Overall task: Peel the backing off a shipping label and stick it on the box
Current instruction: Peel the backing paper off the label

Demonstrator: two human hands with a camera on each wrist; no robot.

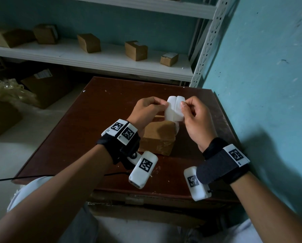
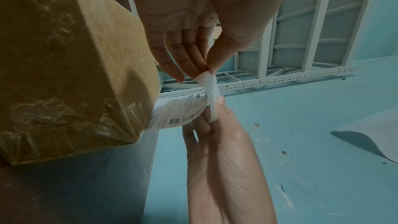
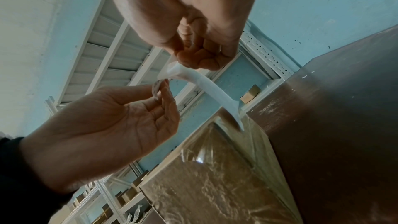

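**Label half peeled, held in the air between both hands**

The thin white paper shipping label [image 1: 175,109] looks light, limp and prone to curl; in the left wrist view its printed face with a barcode [image 2: 178,111] bows into a loose roll. I judge its sticky side will grab skin or fold onto itself if it goes slack, so the safe hold is at the very edges and corners, with the 2 layers kept taut and apart.

The left hand [image 1: 147,109] pinches one layer between its thumb and fingertips [image 2: 212,67], the remaining fingers straight alongside. The right hand [image 1: 194,116] pinches the other layer at its upper edge, thumb on top and fingers curled beneath. Both wrists are raised, the hands nearly touching, knuckles facing each other. From the right wrist view, a glossy white strip [image 3: 212,89], probably the backing, runs from the right hand's grip down toward the box.

The brown cardboard box wrapped in clear tape [image 1: 158,137] sits on the dark brown wooden surface [image 1: 80,130], directly below and slightly nearer the body than the hands. It looks stiff enough to take firm pressing. No label is on it yet.
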